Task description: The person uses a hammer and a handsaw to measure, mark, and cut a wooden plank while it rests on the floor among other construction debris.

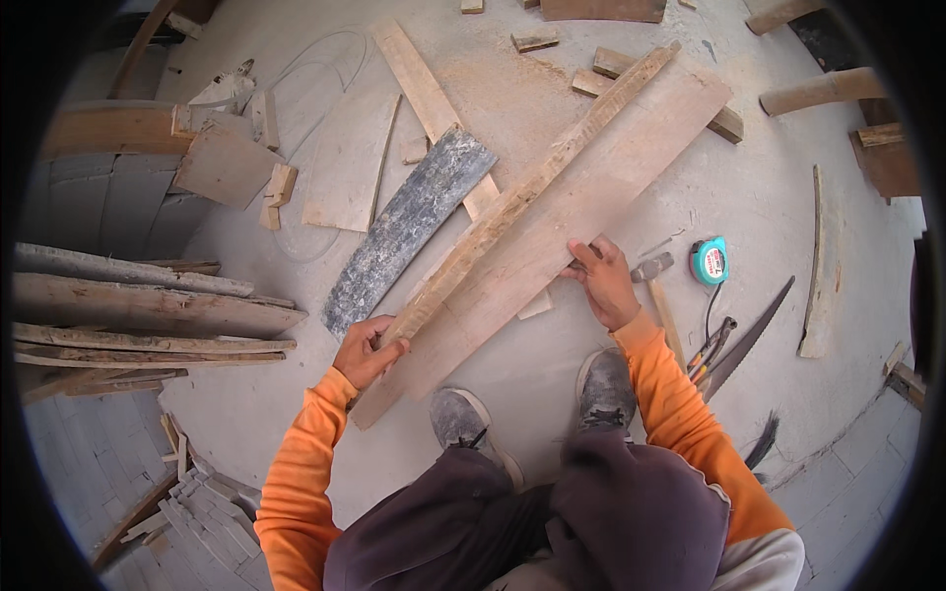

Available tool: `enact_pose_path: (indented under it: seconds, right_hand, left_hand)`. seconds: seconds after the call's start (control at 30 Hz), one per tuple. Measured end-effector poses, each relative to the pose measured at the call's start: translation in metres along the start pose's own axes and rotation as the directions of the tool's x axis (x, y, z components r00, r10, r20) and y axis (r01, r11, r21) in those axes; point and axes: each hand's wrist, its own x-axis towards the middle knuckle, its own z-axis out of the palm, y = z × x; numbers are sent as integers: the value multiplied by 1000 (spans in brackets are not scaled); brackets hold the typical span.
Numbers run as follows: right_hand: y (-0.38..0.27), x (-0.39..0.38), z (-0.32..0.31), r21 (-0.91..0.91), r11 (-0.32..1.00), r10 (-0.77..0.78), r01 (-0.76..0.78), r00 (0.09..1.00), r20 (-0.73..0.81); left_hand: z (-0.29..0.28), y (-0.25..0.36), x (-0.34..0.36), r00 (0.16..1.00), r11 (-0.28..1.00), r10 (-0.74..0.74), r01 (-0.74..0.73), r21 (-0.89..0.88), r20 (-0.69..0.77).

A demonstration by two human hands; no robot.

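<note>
The board (pixel 631 167) lies over the floor (pixel 532 394), long axis pointing diagonally away and rightward; a strip (pixel 537 196) runs along its left edge; the left hand (pixel 369 353) grips this strip by the board's near end; the right hand (pixel 605 284) pinches the board's right edge; right of the board, a tape measure (pixel 709 261) bears printing.

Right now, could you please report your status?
Left hand gripping plank, near end. Right hand pinching its right edge. Possible obstruction: hammer beside right hand.

sleeves (pixel 301 473): long, bright orange | trousers (pixel 636 512): dark, purplish | shoes (pixel 454 412): grey (rather dusty, those) | laces (pixel 479 436): dark
</note>
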Motion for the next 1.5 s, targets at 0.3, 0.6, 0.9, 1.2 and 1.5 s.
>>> enact_pose_path:
  seconds: [0.3, 0.6, 0.9, 1.2, 1.5]
  right_hand:
    - [-2, 2, 0, -86, 992, 85, -89, 995, -51]
    - [-110, 19, -75, -877, 474, -96, 75, 995, 34]
    - [-229, 183, -174, -879, 439, -734, 188, 639, -230]
    - [-284, 283, -167, -962, 173, -641, 211, 765, 53]
    - [-264, 286, -169, -948, 239, -592, 211, 806, 30]
  left_hand:
    - [28, -20, 12, 833, 834, 454, -273, 480, -315]
    - [45, -25, 24, 764, 715, 565, -266, 646, -311]
    - [76, -48, 27, 718, 717, 595, -270, 643, -362]
    - [52, -52, 45, 655, 663, 655, -258, 703, -377]
    - [58, -64, 35, 664, 628, 668, -262, 733, -336]
